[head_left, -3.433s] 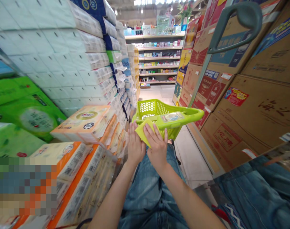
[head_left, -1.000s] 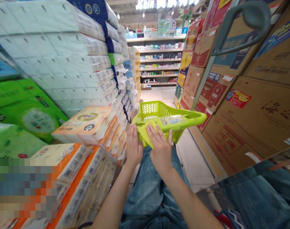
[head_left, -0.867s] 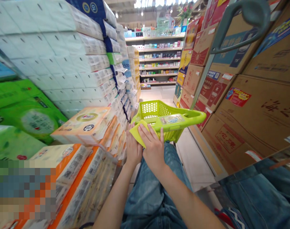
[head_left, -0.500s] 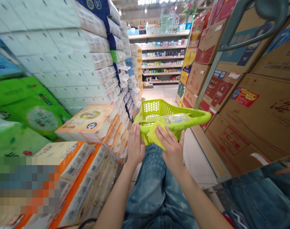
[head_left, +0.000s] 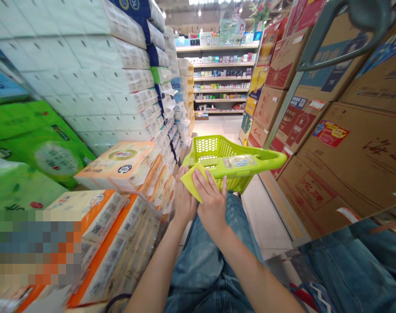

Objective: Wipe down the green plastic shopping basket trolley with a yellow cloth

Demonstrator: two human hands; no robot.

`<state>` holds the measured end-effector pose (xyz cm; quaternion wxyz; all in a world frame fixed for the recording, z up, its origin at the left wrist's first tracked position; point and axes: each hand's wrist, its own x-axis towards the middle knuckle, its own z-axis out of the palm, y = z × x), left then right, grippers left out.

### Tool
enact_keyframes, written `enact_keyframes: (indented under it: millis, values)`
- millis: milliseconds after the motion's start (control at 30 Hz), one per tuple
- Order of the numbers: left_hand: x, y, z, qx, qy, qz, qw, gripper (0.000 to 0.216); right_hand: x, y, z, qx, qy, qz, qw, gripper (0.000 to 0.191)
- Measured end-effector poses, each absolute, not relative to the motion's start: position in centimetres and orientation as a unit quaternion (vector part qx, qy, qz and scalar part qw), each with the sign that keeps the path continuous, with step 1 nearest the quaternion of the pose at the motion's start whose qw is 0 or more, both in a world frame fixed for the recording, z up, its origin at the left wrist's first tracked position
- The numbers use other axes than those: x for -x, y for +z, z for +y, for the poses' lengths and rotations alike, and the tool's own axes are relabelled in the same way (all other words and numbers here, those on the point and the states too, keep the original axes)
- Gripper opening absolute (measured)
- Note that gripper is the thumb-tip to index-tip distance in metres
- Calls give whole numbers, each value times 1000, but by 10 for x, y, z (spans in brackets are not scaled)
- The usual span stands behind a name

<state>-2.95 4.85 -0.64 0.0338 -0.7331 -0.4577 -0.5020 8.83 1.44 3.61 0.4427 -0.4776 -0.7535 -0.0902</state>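
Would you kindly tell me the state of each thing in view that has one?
Cloth: partly covered
Right hand: fingers straight on the cloth
Left hand: fingers straight, partly behind the cloth
Basket: upright, open-topped
Grey handle: raised
White packs: stacked
Cartons: stacked
Shelves: stocked

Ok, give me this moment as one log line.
Right hand: fingers laid over yellow cloth | Left hand: at near left corner of green basket, partly behind cloth | Cloth: at near rim

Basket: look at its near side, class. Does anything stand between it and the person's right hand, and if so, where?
Yes: the yellow cloth lies under the fingers of the right hand, between them and the near side of the basket. Nothing else visible stands in the way.
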Motion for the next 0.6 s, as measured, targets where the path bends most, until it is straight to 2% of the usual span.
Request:
enact_keyframes:
  millis: [267, 433, 600]
  values:
    - [32, -3, 48, 737, -503, -450, 44, 61, -135, 28, 12, 470, -112, -777, 404, 76]
    - [28, -1, 47, 737, -506, -445, 51, 63, -163, 38, 18, 508, -129, -739, 423, 81]
    - [25, -2, 48, 728, -516, -449, 48, 62, -138, 36, 17, 535, -130, -708, 442, 82]
